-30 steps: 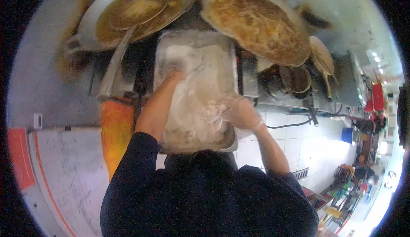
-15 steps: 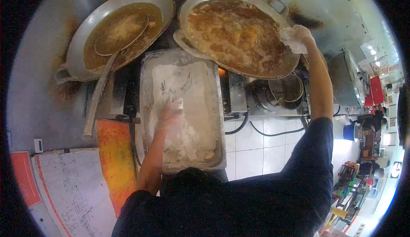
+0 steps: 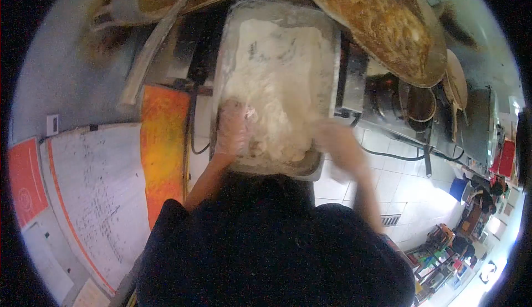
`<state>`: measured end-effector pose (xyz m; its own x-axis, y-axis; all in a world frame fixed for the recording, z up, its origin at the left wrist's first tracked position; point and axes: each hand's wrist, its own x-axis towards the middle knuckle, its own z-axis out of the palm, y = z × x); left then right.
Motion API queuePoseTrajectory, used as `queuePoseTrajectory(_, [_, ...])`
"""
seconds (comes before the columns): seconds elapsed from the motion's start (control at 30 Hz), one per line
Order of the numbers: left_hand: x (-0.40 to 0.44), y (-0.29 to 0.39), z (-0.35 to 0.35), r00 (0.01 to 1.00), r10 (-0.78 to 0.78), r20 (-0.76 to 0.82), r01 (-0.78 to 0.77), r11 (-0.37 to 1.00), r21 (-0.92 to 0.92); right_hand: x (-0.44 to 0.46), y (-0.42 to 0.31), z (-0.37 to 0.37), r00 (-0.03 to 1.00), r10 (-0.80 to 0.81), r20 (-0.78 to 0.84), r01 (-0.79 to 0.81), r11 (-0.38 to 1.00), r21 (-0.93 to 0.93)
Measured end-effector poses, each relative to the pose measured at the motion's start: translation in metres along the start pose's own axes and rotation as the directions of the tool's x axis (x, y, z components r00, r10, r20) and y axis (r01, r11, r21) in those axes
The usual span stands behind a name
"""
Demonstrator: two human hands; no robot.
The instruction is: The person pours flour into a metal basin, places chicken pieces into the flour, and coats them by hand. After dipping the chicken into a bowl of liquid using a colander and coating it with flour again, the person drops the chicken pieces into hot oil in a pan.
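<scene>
A metal tray [image 3: 221, 69] of pale flour [image 3: 280, 58] lies in front of me, with lumpy pieces [image 3: 293, 152] near its front edge. My left hand [image 3: 234, 127], in a clear glove, is at the tray's left side, low over the flour. Its fingers are smeared by motion. My right hand [image 3: 335, 143], also gloved, is at the tray's right edge beside the lumps. Strong blur hides its fingers and anything in them.
A wok of bubbling brown oil [image 3: 388, 24] stands at the back right. Another wok [image 3: 127, 0] at the back left holds a long-handled ladle [image 3: 149, 58]. Right of the tray are a round pot [image 3: 418, 105] and black hoses [image 3: 388, 155]. Tiled floor [image 3: 377, 179] shows below.
My right hand has come back from the right wok's far edge to the tray. The camera view has shifted, so the tray and woks appear higher and further right than half a second ago.
</scene>
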<state>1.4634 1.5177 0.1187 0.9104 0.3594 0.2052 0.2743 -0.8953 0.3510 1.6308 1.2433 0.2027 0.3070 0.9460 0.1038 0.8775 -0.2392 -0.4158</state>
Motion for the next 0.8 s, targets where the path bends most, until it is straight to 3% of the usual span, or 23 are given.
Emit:
queuePoseTrajectory(0.03, [-0.010,-0.010,0.013,1.000,-0.006,0.008,0.006,1.000,0.009,0.045,-0.035,0.020,0.743,0.306,0.595,-0.233,0.952,-0.199])
queuePoseTrajectory(0.07, [-0.019,-0.019,0.027,0.988,-0.105,0.111,0.110,0.993,-0.043,0.028,-0.008,0.108,0.957,0.060,0.282,-0.039,0.996,-0.080])
queuePoseTrajectory(0.1, [-0.027,-0.024,0.040,0.958,-0.193,0.212,0.216,0.972,-0.090,0.043,-0.009,0.144,0.941,0.303,0.151,-0.294,0.953,-0.076])
queuePoseTrajectory(0.13, [-0.035,-0.027,0.048,0.958,-0.197,0.206,0.220,0.971,-0.092,0.059,-0.015,0.163,0.852,0.522,0.023,-0.521,0.852,-0.039])
queuePoseTrajectory(0.17, [-0.039,-0.027,0.043,0.972,-0.167,0.164,0.193,0.969,-0.157,0.063,-0.016,0.163,0.855,0.518,0.017,-0.517,0.855,-0.035])
queuePoseTrajectory(0.23, [-0.037,-0.035,0.033,0.987,-0.114,0.110,0.136,0.967,-0.217,0.070,-0.011,0.156,0.880,0.403,0.251,-0.374,0.914,-0.156])
queuePoseTrajectory(0.27, [-0.031,-0.021,0.003,0.976,-0.164,0.146,0.196,0.951,-0.241,0.076,-0.012,0.143,0.872,0.364,0.328,-0.316,0.929,-0.190])
queuePoseTrajectory(0.33, [-0.026,-0.013,-0.009,0.964,-0.208,0.163,0.247,0.927,-0.280,0.106,-0.029,0.065,0.651,0.482,0.586,-0.473,0.862,-0.183])
queuePoseTrajectory(0.37, [-0.026,-0.016,-0.003,0.975,-0.215,0.058,0.223,0.930,-0.292,0.108,-0.020,0.078,0.657,0.479,0.582,-0.454,0.868,-0.201])
queuePoseTrajectory(0.4, [-0.035,-0.017,-0.001,0.973,-0.229,-0.032,0.209,0.932,-0.295,0.100,-0.012,0.115,0.900,0.261,0.348,-0.210,0.961,-0.178])
queuePoseTrajectory(0.43, [-0.038,-0.012,-0.002,0.968,-0.247,-0.030,0.228,0.928,-0.296,0.088,-0.004,0.154,0.996,-0.029,0.087,0.047,0.977,-0.209])
queuePoseTrajectory(0.5, [-0.024,-0.002,-0.012,0.882,-0.381,0.277,0.453,0.846,-0.282,0.075,0.039,0.218,0.987,-0.096,0.126,0.117,0.978,-0.171])
queuePoseTrajectory(0.53, [-0.022,-0.002,-0.023,0.882,-0.388,0.267,0.456,0.845,-0.279,0.075,0.053,0.230,0.976,-0.146,0.159,0.168,0.976,-0.135])
queuePoseTrajectory(0.57, [-0.023,0.001,-0.034,0.875,-0.390,0.285,0.473,0.813,-0.339,0.081,0.046,0.197,0.975,-0.155,0.161,0.178,0.975,-0.136])
queuePoseTrajectory(0.63, [-0.022,0.004,-0.035,0.868,-0.397,0.299,0.492,0.771,-0.405,0.102,0.005,0.092,0.932,0.165,0.323,-0.219,0.966,0.136])
queuePoseTrajectory(0.67, [-0.022,0.005,-0.028,0.894,-0.386,0.227,0.440,0.664,-0.605,0.102,0.002,0.099,0.931,0.157,0.330,-0.210,0.969,0.131])
queuePoseTrajectory(0.73, [-0.018,0.010,-0.016,0.903,-0.399,0.159,0.366,0.521,-0.771,0.095,-0.009,0.127,0.949,0.203,0.240,-0.170,0.974,-0.152])
queuePoseTrajectory(0.77, [-0.011,0.010,-0.010,0.908,-0.359,0.214,0.410,0.663,-0.626,0.092,-0.025,0.124,0.945,0.210,0.249,-0.179,0.973,-0.144])
queuePoseTrajectory(0.8, [-0.005,0.012,-0.006,0.908,-0.324,0.266,0.415,0.785,-0.460,0.096,-0.040,0.107,0.921,0.312,0.233,-0.287,0.948,-0.137])
